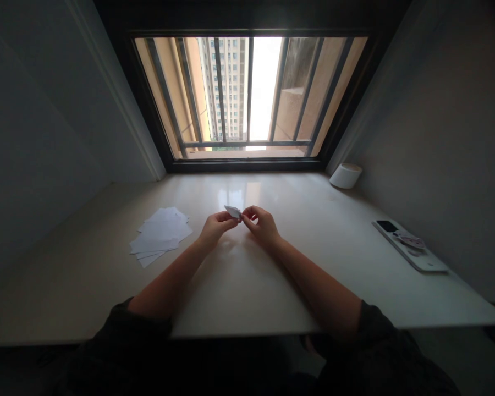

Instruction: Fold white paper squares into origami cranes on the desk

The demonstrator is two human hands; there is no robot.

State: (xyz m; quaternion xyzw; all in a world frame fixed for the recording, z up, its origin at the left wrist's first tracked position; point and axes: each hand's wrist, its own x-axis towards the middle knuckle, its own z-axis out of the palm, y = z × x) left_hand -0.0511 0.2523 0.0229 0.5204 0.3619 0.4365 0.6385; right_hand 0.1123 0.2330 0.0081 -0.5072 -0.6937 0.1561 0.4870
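Observation:
A small folded white paper (232, 211) is held up above the middle of the pale tabletop (231, 297). My left hand (218, 226) pinches it between thumb and fingers from the left and below. On the other side, my right hand (260, 224) is closed, with thumb and index fingertip pinched at the paper's right end. The fingertips of both hands nearly meet there. Several loose white sheets (160, 234) lie in an overlapping, fanned pile to the left of my left hand.
A white cylindrical object (345, 176) lies at the back right corner by the wall. Along the right edge rests a white phone-like object (410, 246) with a dark camera area. A barred window (247, 165) stands behind the tabletop.

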